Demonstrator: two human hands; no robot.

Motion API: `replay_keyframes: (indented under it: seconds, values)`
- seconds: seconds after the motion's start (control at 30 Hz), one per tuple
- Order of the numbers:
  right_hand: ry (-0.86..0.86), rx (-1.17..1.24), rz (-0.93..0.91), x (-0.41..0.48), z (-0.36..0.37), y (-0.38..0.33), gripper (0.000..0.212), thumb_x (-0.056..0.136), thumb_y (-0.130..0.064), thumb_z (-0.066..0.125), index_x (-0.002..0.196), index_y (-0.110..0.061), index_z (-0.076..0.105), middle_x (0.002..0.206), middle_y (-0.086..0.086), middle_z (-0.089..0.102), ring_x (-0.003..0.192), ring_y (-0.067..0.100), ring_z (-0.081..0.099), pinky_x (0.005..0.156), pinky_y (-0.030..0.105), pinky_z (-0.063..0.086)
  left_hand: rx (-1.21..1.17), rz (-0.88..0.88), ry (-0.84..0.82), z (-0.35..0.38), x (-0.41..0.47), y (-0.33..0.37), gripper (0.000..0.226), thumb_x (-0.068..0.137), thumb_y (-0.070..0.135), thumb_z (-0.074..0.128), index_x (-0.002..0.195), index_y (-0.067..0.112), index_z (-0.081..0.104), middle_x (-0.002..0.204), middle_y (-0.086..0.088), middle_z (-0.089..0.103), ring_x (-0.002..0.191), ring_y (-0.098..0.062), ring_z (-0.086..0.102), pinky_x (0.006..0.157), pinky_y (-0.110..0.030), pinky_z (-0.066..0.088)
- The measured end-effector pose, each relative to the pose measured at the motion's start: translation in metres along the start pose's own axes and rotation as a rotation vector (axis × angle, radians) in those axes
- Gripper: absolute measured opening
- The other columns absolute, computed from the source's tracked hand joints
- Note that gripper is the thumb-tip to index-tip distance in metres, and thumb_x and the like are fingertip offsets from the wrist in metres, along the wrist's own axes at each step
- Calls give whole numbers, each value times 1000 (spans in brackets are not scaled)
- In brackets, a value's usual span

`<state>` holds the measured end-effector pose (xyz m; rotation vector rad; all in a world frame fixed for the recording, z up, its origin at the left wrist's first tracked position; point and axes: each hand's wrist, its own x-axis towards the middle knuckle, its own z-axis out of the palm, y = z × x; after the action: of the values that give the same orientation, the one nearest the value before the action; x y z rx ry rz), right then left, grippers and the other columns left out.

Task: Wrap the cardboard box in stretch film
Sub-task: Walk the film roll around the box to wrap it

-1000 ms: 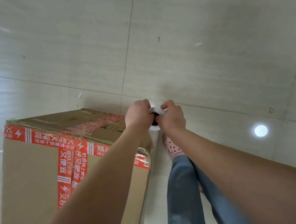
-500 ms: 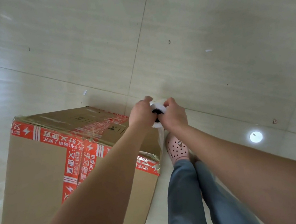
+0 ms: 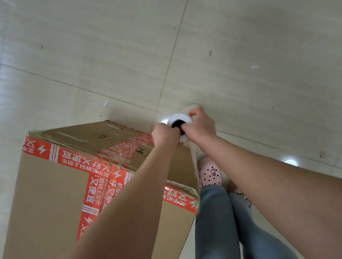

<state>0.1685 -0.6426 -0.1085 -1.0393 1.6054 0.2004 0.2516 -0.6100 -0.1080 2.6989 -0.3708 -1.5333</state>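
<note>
Risk: film (image 3: 194, 159) slackens or rides off the corner if tension drops, since left hand (image 3: 164, 136) and right hand (image 3: 200, 124) grip only the upright roll's (image 3: 181, 120) top, just beside the box (image 3: 65, 202) on the floor (image 3: 241, 40); count: 1 box, 1 roll, 2 hands.

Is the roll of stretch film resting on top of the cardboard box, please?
No, the left hand and right hand grip the roll beside a corner of the cardboard box, not on it.
</note>
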Motion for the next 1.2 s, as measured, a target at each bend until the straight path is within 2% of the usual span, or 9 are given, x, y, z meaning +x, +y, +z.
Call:
replay_keyframes:
  seconds: [0.17, 0.33, 0.43, 0.53, 0.7, 0.83, 0.9, 1.07, 1.2]
  values:
    - [-14, -64, -34, -3, 8, -6, 36, 82, -15, 61, 117, -18, 54, 116, 6, 62, 99, 25, 58, 80, 30, 46, 434, 371, 20, -17, 5, 0, 42, 89, 8, 49, 131, 11, 51, 118, -13, 61, 109, -32, 58, 80, -36, 47]
    - [-40, -100, -67, -3, 15, -12, 31, 87, -19, 60, 118, -21, 55, 110, 6, 65, 95, 26, 62, 81, 35, 51, 724, 500, -44, -26, 12, 8, 36, 88, 6, 53, 122, 19, 53, 104, -8, 60, 98, -29, 62, 75, -37, 52]
    - [-60, -162, -82, 2, 14, -20, 31, 87, -20, 60, 118, -22, 55, 111, 6, 66, 97, 26, 63, 86, 41, 53, 695, 448, -37, -31, 14, 13, 28, 87, 4, 50, 111, 15, 58, 95, -9, 60, 91, -29, 62, 66, -33, 48]
    - [-100, -239, -117, 9, 10, -35, 29, 89, -24, 57, 118, -25, 57, 112, 3, 66, 96, 24, 62, 80, 31, 50, 521, 338, -13, -37, 19, 17, 25, 85, 4, 48, 103, 13, 62, 96, -9, 64, 88, -28, 64, 66, -34, 50]
    - [-84, -651, -261, 18, -4, -70, 35, 86, -32, 55, 121, -31, 56, 111, 0, 66, 100, 25, 61, 68, 27, 40, 119, 98, 66, -49, 26, 15, 19, 84, 7, 50, 93, 6, 66, 90, -13, 67, 84, -31, 66, 71, -36, 56]
    - [-228, -641, -212, 27, -5, -96, 62, 83, -47, 60, 138, -23, 43, 128, 3, 58, 116, 25, 55, 78, 31, 42, -201, -117, 156, -65, 34, 11, 15, 90, 12, 53, 78, 4, 58, 75, -10, 63, 57, -24, 64, 55, -30, 56]
    - [-316, -590, -189, 29, 4, -104, 65, 84, -47, 60, 140, -21, 41, 135, 4, 53, 122, 25, 51, 87, 33, 43, -294, -191, 195, -70, 39, 8, 20, 90, 19, 56, 79, 3, 60, 79, -13, 67, 61, -26, 65, 59, -31, 57]
    - [-313, -528, -155, 33, 27, -110, 35, 87, -30, 55, 120, -17, 53, 114, 7, 62, 87, 24, 50, 71, 28, 38, -170, -155, 85, -83, 48, 5, 29, 91, 20, 55, 110, -1, 61, 85, -12, 65, 77, -27, 64, 65, -32, 53]
    - [-316, -584, -194, 34, 34, -114, 16, 85, -22, 54, 101, -18, 55, 99, 6, 62, 86, 28, 53, 68, 28, 35, 163, 132, 152, -94, 56, 10, 48, 87, 14, 51, 133, 25, 53, 113, -9, 67, 101, -28, 63, 74, -31, 51]
